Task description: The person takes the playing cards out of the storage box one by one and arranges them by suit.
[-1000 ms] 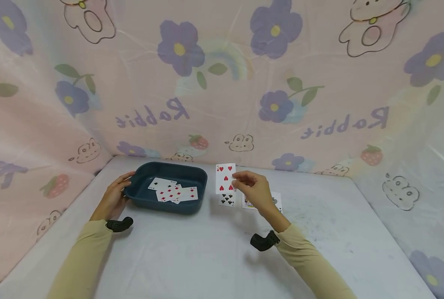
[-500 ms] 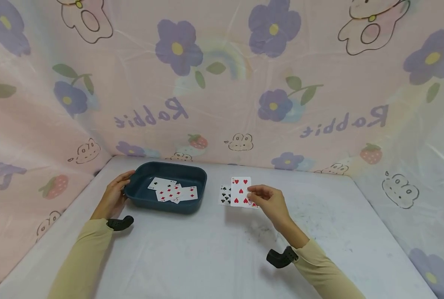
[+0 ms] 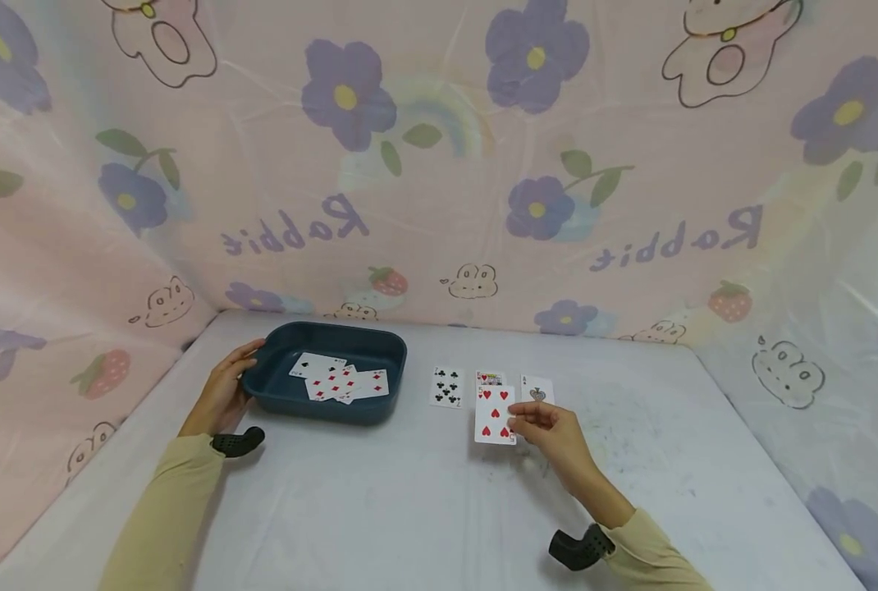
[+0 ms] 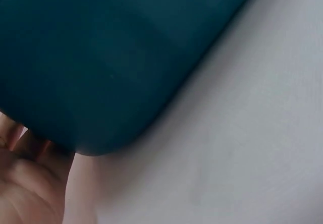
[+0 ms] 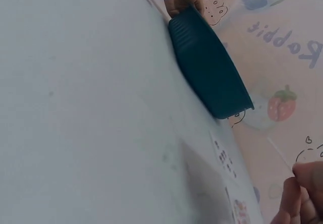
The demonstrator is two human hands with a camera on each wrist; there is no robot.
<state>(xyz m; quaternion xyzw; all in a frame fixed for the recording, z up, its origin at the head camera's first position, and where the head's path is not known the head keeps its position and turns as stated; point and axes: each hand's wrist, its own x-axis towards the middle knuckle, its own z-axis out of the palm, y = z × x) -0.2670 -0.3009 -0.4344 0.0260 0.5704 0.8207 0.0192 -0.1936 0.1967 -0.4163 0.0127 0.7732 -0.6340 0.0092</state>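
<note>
My right hand (image 3: pixel 550 435) pinches a five of hearts (image 3: pixel 494 414) by its right edge, the thumb and fingers together. The card hovers over the table, its top overlapping a face card of hearts (image 3: pixel 491 377) in the head view. Left of that lies a clubs card (image 3: pixel 447 387); to the right an ace of spades (image 3: pixel 537 389) is partly behind my fingers. My left hand (image 3: pixel 225 390) holds the left end of a dark teal tray (image 3: pixel 328 413). Inside the tray, a black-suited card (image 3: pixel 315 364) and diamonds cards (image 3: pixel 372 383) overlap.
A white cloth covers the table (image 3: pixel 380 509). Patterned curtain walls (image 3: pixel 424 189) close in the back and both sides. The tray stands near the back left, with the row of cards to its right.
My right hand has carried the five of hearts rightward and nearer to me, past the clubs card, uncovering the face card's top and the ace. The left hand and tray stay put.
</note>
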